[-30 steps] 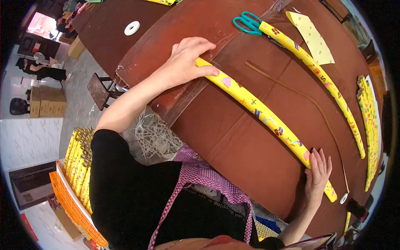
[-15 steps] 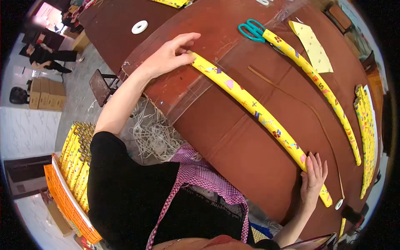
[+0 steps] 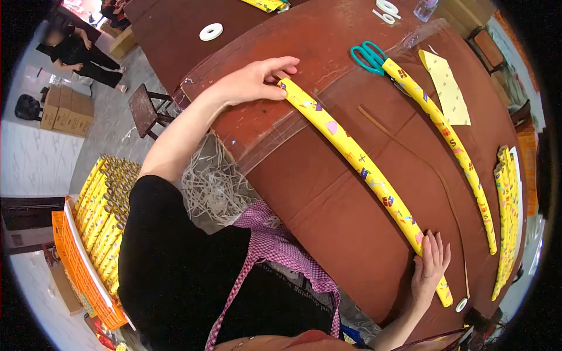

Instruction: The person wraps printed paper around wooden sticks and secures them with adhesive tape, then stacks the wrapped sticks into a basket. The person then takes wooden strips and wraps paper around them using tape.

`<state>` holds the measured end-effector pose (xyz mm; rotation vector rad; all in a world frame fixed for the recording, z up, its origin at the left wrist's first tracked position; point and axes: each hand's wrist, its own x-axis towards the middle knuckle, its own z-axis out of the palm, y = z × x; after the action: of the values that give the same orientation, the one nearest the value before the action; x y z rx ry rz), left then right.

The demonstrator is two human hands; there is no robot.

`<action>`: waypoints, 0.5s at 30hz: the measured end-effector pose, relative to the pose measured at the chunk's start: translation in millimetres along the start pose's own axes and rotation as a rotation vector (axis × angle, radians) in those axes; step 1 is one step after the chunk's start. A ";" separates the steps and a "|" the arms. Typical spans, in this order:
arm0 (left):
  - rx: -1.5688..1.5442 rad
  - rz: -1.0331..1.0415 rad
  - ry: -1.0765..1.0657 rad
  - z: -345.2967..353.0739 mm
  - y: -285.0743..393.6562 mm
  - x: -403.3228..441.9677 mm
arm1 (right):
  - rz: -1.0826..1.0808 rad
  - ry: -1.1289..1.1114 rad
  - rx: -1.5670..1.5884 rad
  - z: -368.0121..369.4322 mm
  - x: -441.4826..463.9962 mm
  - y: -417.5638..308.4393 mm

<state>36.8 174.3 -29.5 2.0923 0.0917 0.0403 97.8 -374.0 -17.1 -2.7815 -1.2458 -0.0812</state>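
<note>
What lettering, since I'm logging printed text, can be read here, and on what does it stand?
"S", seen twice: far yellow roll, beside the teal-handled scissors.
"dropping": black shirt; neighbouring words are too small to read surely.
Stacked cartons: print too small to read.
Near yellow roll, between left hand and right hand: no letters I can make out.

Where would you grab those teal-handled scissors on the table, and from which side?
Probably by the teal handles, from above and from the picture's upper left, away from the yellow roll beside them. The handle loops stick out past the roll's end, uncovered, so they seem the easiest hold. Little of the blades shows alongside the roll, so I'd avoid that end.
</note>
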 end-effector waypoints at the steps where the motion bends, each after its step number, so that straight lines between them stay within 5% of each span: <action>1: -0.166 -0.033 -0.019 -3.8 0.1 0.4 | 0.000 0.000 0.000 0.3 -0.2 0.0; 7: -0.367 -0.139 -0.001 0.4 2.9 6.6 | 0.012 -0.001 0.015 -1.4 0.2 -1.9; 15: 0.145 -0.017 0.002 10.9 8.4 10.6 | 0.012 -0.010 0.029 0.0 0.4 -1.0</action>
<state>48.5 161.6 -27.8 2.2365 0.1162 0.0267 97.3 -373.0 -17.0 -2.7676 -1.2225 -0.0486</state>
